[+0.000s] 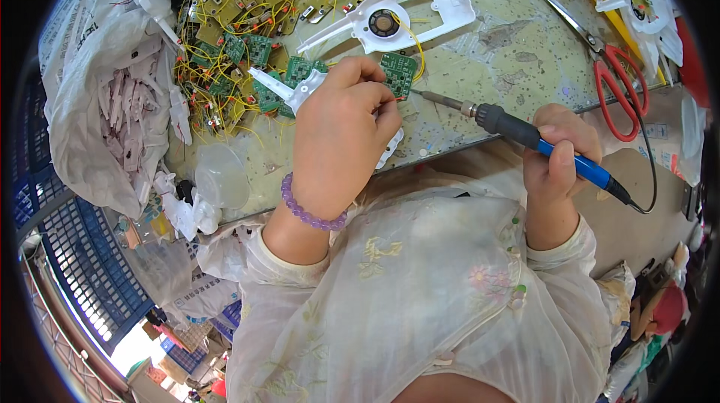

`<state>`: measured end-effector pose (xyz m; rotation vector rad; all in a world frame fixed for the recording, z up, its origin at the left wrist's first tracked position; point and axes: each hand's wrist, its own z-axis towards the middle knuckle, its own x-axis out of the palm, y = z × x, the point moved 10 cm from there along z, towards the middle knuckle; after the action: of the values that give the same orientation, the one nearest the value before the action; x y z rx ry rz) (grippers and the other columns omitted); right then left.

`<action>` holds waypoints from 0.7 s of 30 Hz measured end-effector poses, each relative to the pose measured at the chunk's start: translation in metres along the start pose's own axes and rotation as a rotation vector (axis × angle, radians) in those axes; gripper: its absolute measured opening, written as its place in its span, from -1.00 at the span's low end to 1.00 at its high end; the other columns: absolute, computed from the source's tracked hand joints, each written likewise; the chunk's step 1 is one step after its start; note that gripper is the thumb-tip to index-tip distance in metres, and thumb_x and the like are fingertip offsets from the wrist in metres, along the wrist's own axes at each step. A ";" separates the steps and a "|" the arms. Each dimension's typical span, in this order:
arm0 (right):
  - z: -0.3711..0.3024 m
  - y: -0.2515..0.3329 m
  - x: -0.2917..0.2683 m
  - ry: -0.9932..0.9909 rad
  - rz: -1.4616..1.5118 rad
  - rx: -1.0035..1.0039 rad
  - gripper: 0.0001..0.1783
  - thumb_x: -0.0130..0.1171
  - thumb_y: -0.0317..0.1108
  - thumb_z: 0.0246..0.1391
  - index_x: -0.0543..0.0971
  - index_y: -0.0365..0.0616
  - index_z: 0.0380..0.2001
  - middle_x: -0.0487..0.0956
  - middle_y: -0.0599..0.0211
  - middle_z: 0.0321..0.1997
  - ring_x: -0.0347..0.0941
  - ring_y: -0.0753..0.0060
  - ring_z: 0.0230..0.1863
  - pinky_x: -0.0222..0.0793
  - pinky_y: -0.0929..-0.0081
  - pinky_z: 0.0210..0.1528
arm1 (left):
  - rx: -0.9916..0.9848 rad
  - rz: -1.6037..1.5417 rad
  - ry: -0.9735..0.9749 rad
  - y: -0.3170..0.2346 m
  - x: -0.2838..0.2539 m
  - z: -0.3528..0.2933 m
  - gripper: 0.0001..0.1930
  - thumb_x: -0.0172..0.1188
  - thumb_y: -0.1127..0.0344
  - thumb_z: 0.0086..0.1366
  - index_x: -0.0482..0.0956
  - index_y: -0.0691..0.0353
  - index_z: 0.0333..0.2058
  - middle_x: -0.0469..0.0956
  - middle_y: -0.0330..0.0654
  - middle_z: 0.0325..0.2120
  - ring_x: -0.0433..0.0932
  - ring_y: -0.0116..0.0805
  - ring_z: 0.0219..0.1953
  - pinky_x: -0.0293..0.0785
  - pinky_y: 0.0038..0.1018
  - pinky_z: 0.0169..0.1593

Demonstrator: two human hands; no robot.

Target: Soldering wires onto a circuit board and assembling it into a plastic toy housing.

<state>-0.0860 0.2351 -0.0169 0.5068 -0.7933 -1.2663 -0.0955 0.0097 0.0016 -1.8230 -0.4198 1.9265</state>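
My left hand (337,129) is closed in a pinch at the edge of a small green circuit board (400,71). A white plastic handle-shaped part (279,90) shows from beneath the same hand, mostly covered by it. My right hand (559,146) grips a blue-and-black soldering iron (517,127), whose tip points left and ends close to the board's lower right corner. Just beyond the board lies a white plastic housing (446,4) with a round speaker (383,23) in it. A yellow wire (421,54) curves from the speaker down toward the board.
At the back left are piled circuit boards with yellow wires (225,50). A bag of white plastic parts (127,114) stands left of them. Red-handled scissors (611,73) lie at the right, near the iron's cord (654,170). The table edge (450,152) runs beneath my hands.
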 end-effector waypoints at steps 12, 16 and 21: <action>-0.003 0.000 -0.007 -0.065 -0.017 -0.003 -0.80 0.01 -0.39 0.07 0.44 -0.37 -0.39 0.44 0.16 -0.56 0.25 0.44 -0.63 0.14 0.51 -0.58 | 0.039 -0.060 0.069 0.000 -0.003 -0.004 -0.90 0.24 0.49 0.10 0.63 0.36 -0.37 0.55 -0.11 -0.27 0.56 -0.22 -0.27 0.46 -0.44 -0.21; -0.003 0.000 -0.006 -0.062 -0.040 -0.011 -0.81 0.00 -0.41 0.06 0.43 -0.38 -0.38 0.44 0.15 -0.54 0.26 0.44 -0.62 0.16 0.50 -0.57 | 0.054 -0.073 0.026 0.000 -0.005 -0.007 -0.88 0.24 0.49 0.11 0.64 0.34 -0.35 0.56 -0.11 -0.25 0.56 -0.23 -0.27 0.46 -0.44 -0.21; -0.003 0.001 -0.005 -0.055 -0.018 -0.010 -0.82 -0.01 -0.43 0.05 0.43 -0.39 -0.38 0.45 0.14 -0.53 0.27 0.43 -0.61 0.17 0.50 -0.55 | 0.054 -0.106 -0.103 0.004 -0.013 -0.015 -0.85 0.27 0.50 0.09 0.66 0.29 -0.31 0.58 -0.12 -0.36 0.57 -0.28 -0.34 0.46 -0.48 -0.26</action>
<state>-0.0839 0.2402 -0.0195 0.4737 -0.8297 -1.3050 -0.0807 -0.0021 0.0097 -1.6396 -0.4829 1.9455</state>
